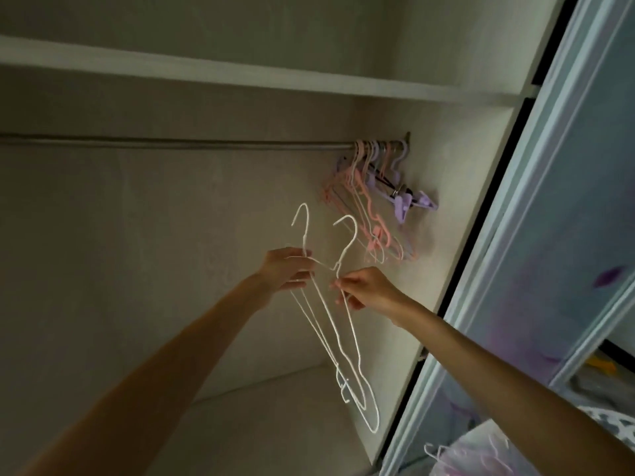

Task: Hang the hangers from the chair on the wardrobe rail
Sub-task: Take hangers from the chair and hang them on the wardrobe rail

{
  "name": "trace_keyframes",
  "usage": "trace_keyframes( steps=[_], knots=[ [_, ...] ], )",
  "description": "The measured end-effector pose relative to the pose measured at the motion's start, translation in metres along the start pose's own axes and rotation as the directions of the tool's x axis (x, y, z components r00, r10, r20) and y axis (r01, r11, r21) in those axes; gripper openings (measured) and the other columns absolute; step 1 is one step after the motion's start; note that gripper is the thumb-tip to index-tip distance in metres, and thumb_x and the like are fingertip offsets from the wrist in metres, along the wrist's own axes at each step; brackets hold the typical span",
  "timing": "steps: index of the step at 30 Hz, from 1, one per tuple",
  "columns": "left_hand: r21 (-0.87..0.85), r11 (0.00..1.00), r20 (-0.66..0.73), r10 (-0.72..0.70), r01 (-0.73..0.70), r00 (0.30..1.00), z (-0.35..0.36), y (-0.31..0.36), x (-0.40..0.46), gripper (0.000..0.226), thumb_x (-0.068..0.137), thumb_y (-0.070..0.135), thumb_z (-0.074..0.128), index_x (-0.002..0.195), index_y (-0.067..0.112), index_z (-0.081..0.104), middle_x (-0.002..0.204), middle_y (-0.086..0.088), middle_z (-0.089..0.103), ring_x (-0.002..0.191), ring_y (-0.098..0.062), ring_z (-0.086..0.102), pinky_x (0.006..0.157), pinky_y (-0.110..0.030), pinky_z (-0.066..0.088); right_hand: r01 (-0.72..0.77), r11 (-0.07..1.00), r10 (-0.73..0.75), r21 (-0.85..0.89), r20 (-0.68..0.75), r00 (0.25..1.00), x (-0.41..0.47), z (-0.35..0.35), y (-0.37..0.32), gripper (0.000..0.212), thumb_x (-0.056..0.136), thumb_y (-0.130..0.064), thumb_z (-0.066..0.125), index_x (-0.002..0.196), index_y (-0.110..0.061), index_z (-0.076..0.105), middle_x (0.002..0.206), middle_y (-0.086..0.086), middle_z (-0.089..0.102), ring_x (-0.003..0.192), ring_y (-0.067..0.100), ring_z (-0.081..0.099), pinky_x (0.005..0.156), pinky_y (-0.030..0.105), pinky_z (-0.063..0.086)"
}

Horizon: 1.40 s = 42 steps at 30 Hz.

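- Hangers first: we hold thin white wire hangers [335,324] in front of the open wardrobe, below the long grey metal rail [171,143] and apart from it.
- Our left hand [287,269] has its fingers curled round the neck of the left hanger, just under its hook [302,221].
- Our right hand [364,292] pinches the neck of the right hanger between thumb and fingertips, below its hook [347,231].
- Both hooks point up toward the rail, and each opens to the left.
- The long axes run steeply down and to the right, so the bodies dangle with their far ends low near the pale side wall [446,166] of the wardrobe.
- The wire frames cross and overlap between our hands and again at the bottom; we judge they may be snagged, so pulling one away could drag the other along or twist it out of the light pinch.
- Further right, a bunch of pink and lilac plastic hangers [374,187] already crowds the rail's end; we judge a raised hook could catch among them or knock one loose if we aim too far right.
- A tilted hook may also miss the rail and the hanger may fall.
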<state>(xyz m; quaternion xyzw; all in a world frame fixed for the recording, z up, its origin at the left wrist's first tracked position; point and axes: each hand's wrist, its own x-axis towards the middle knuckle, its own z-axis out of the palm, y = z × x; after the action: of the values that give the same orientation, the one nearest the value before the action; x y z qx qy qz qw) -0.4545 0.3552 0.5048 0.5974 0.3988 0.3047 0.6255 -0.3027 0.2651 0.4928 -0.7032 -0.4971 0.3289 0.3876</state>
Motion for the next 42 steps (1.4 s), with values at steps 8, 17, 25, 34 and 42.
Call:
trace_keyframes(
  steps=[8, 17, 25, 34, 42],
  knots=[
    [0.042, 0.997, -0.216, 0.068, -0.061, 0.974, -0.039, 0.04, 0.063, 0.029, 0.09, 0.004, 0.057, 0.118, 0.003, 0.061, 0.07, 0.001, 0.056, 0.04, 0.002, 0.057, 0.043, -0.01, 0.048, 0.086, 0.987, -0.112, -0.135, -0.198, 0.974, 0.091, -0.032, -0.039, 0.021, 0.096, -0.011, 0.049, 0.098, -0.004, 0.069, 0.056, -0.002, 0.053, 0.035, 0.001, 0.043, 0.04, 0.01, 0.031],
    [0.061, 0.995, -0.154, 0.093, -0.084, 0.984, -0.065, 0.073, 0.104, 0.029, 0.088, 0.007, 0.061, 0.117, -0.001, 0.06, 0.099, -0.012, 0.065, 0.055, -0.007, 0.066, 0.058, -0.019, 0.049, 0.12, 0.91, -0.254, -0.397, -0.304, 0.918, 0.152, -0.053, -0.103, 0.043, 0.093, -0.01, 0.048, 0.051, -0.016, 0.044, 0.064, 0.006, 0.053, 0.061, 0.015, 0.048, 0.046, 0.009, 0.032],
    [0.187, 0.977, -0.058, 0.118, -0.105, 0.991, -0.077, 0.084, 0.124, 0.025, 0.085, 0.014, 0.067, 0.108, 0.005, 0.066, 0.091, -0.006, 0.07, 0.068, -0.007, 0.068, 0.063, -0.019, 0.05, 0.009, 0.883, -0.12, -0.469, -0.206, 0.971, 0.192, -0.046, -0.109, 0.035, 0.093, -0.017, 0.052, 0.059, -0.012, 0.056, 0.067, 0.003, 0.059, 0.054, 0.003, 0.049, 0.044, 0.006, 0.035],
    [0.246, 0.966, -0.073, 0.102, -0.081, 0.992, -0.08, 0.069, 0.131, 0.018, 0.083, 0.011, 0.069, 0.1, 0.008, 0.067, 0.09, -0.007, 0.072, 0.061, -0.004, 0.067, 0.066, -0.02, 0.052, -0.01, 0.77, -0.156, -0.639, -0.203, 0.967, 0.205, -0.043, -0.098, 0.032, 0.095, -0.024, 0.041, 0.107, -0.006, 0.064, 0.108, 0.012, 0.067, 0.104, 0.028, 0.062, 0.087, 0.034, 0.046],
    [0.257, 0.962, -0.06, 0.115, -0.096, 0.992, -0.085, 0.077, 0.14, 0.017, 0.084, 0.012, 0.068, 0.101, 0.011, 0.067, 0.092, -0.007, 0.072, 0.069, -0.007, 0.067, 0.07, -0.02, 0.052, 0.299, 0.687, -0.661, -0.662, -0.4, 0.634, 0.227, -0.078, -0.14, 0.035, 0.085, -0.04, 0.062, 0.105, -0.012, 0.063, 0.104, 0.006, 0.065, 0.099, 0.021, 0.059, 0.079, 0.029, 0.043]
  ],
)
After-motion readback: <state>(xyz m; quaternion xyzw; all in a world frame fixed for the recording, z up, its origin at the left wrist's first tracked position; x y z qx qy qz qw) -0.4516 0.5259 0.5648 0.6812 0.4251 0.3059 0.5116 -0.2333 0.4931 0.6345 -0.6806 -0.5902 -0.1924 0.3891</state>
